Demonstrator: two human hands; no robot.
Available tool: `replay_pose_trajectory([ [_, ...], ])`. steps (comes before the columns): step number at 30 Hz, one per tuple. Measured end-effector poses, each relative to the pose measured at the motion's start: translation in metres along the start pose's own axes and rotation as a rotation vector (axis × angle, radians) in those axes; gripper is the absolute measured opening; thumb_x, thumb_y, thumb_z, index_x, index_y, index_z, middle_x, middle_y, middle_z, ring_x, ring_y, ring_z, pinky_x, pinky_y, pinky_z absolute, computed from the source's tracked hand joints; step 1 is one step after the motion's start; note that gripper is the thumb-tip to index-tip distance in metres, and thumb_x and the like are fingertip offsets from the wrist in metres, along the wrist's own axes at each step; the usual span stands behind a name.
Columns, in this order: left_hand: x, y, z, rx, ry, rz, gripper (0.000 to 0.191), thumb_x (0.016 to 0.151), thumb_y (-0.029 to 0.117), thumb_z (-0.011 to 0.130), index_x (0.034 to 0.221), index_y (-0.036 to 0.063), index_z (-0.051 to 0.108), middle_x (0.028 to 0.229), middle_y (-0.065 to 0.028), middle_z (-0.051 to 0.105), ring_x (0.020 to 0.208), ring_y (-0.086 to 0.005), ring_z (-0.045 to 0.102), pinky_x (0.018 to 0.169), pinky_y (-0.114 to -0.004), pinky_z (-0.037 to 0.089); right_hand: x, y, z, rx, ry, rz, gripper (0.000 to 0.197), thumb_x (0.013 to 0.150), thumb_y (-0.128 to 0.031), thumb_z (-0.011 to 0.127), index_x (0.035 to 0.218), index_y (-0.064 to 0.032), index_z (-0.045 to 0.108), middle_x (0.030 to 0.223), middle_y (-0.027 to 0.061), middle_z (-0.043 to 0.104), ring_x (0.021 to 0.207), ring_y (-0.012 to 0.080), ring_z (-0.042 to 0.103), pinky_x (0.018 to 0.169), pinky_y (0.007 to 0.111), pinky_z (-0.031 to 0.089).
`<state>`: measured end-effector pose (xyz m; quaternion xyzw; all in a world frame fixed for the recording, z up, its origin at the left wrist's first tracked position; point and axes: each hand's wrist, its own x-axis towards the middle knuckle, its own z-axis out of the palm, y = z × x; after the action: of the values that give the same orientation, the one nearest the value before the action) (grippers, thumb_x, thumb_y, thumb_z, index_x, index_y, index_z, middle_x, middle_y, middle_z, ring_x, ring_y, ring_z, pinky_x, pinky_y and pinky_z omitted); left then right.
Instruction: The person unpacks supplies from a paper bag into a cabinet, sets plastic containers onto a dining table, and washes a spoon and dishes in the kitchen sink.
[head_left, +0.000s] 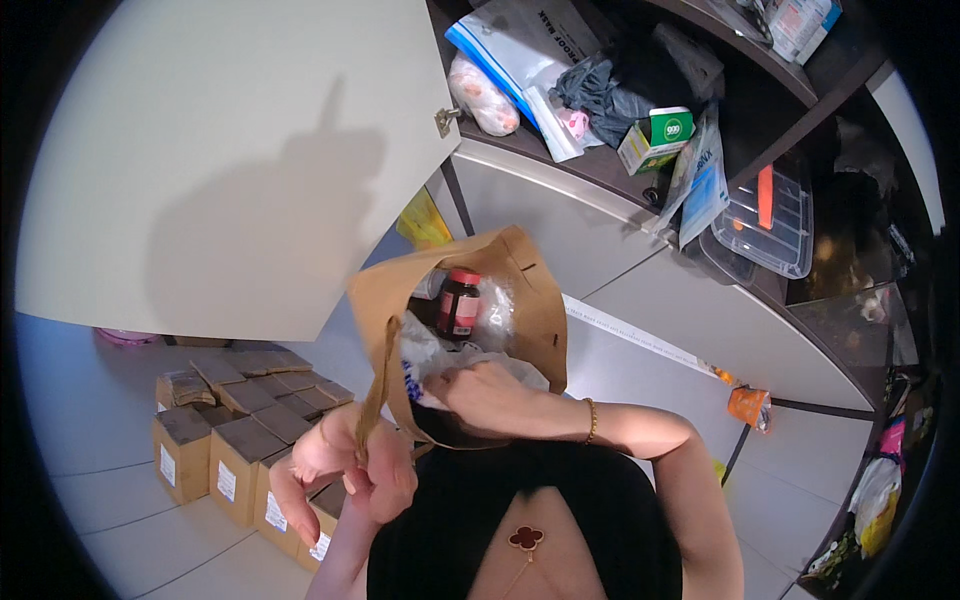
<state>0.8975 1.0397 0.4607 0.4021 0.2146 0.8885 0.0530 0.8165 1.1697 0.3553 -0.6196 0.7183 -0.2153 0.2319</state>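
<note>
A brown kraft paper bag stands wide at its mouth in front of my chest. My left hand grips the bag's twisted handle, pinched between thumb and fingers. Inside the mouth of the bag is my right hand, on a crumpled white plastic bag; its fingertips are partly hidden, so what it grips does not show. Beyond it in the bag lie a dark bottle with a red lid and clear bubble wrap or plastic.
An opened white cabinet door spans the upper left. Shelves hold plastic pouches, a green-and-white box and a clear divided case. Several cardboard boxes stand on the floor at left; an orange packet lies at right.
</note>
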Motion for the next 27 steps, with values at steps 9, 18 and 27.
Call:
replay_pose_trajectory([
  [9,0.012,-0.011,0.011,-0.149,-0.277,-0.212,0.077,0.065,0.008,0.068,0.125,-0.0115,0.025,0.062,-0.0020,0.039,0.046,-0.0128,0.041,0.043,-0.025,0.032,0.060,0.110,-0.004,0.136,0.309,0.183,0.024,0.081,-0.026,0.055,0.083,-0.0032,0.062,0.076,0.0208,0.062,0.073,0.0319,0.063,0.063,0.043,0.050],
  [18,-0.034,-0.013,0.021,-0.106,0.230,0.043,0.080,0.058,0.017,0.071,0.121,-0.0089,0.030,0.066,-0.0059,0.043,0.048,-0.0127,0.039,0.042,-0.023,0.029,0.079,0.121,0.031,-0.162,-0.166,0.015,0.035,0.058,-0.009,0.066,0.093,-0.0082,0.063,0.085,0.0160,0.061,0.089,0.0326,0.058,0.074,0.040,0.048],
  [27,-0.048,-0.001,0.019,-0.064,0.370,0.175,0.077,0.058,0.018,0.071,0.119,-0.0076,0.031,0.068,-0.0058,0.044,0.048,-0.0127,0.039,0.042,-0.023,0.029,-0.021,0.025,-0.146,-0.065,0.420,-0.172,0.042,0.062,-0.019,0.073,0.096,-0.0055,0.054,0.095,0.0134,0.049,0.088,0.0309,0.053,0.076,0.040,0.045],
])
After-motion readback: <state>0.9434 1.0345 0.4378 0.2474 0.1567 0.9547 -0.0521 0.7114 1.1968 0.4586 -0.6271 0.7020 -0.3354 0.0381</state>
